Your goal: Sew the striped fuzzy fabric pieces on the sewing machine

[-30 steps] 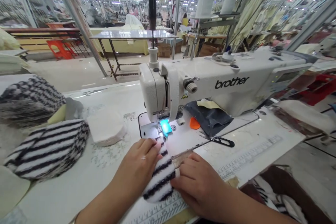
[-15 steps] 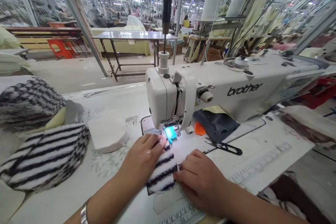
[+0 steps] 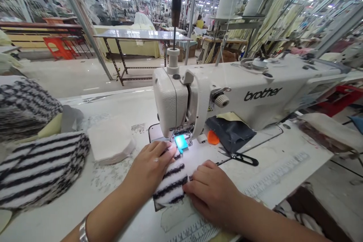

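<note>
The person is sewing a small striped fuzzy piece point(image 3: 171, 183) on the white sewing machine point(image 3: 215, 94). The piece lies on the desk point(image 3: 113, 181), its front end under the needle. The left hand point(image 3: 150, 166) and right hand point(image 3: 211, 193) lie flat, pressing its sides. Next, it likely needs a slow, straight push forward.
</note>
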Demonstrator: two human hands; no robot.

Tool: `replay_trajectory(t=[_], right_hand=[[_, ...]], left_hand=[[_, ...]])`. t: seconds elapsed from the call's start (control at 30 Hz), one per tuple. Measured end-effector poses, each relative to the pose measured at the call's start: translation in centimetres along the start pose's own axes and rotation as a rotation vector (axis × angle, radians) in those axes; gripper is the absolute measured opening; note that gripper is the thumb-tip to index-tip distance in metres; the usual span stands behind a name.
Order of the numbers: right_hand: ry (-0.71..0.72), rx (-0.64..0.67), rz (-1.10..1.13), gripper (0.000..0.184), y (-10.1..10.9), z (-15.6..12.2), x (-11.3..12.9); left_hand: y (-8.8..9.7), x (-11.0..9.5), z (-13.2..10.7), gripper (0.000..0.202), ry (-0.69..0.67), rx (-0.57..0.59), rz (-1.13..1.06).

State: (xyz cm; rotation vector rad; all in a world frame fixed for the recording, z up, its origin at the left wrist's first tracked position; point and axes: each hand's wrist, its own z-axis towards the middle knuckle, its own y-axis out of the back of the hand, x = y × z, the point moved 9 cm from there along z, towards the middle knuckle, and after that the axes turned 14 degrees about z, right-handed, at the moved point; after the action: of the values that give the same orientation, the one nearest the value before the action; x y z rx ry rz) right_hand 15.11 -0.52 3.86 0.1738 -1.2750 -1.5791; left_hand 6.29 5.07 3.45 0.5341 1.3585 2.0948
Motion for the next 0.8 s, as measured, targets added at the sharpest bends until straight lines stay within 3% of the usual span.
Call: replay_trajectory(t=[0.23,0.43,0.63,0.8], right_hand=[[0.039,0.039,-0.072,0.019,-0.2,-0.1,0.3],[0.062,0.042,-0.104,0.017,-0.1,-0.3,0.8],[0.059,0.004,-0.086,0.019,0.4,-0.3,0.6],[0.021,0.079,-0.098,0.018,-0.3,-0.5,0.2]], left_hand=[[0.6,-0.3,0.2,0.020,-0.018,0.036,0.034],[3.2,-3.1,-0.7,0.016,-0.041,-0.108,-0.100],[2.9,-3.8,-1.2,0.018,-0.050,-0.117,-0.124],[2.4,-3.5,-1.2,0.017,-0.048,-0.090,-0.144]])
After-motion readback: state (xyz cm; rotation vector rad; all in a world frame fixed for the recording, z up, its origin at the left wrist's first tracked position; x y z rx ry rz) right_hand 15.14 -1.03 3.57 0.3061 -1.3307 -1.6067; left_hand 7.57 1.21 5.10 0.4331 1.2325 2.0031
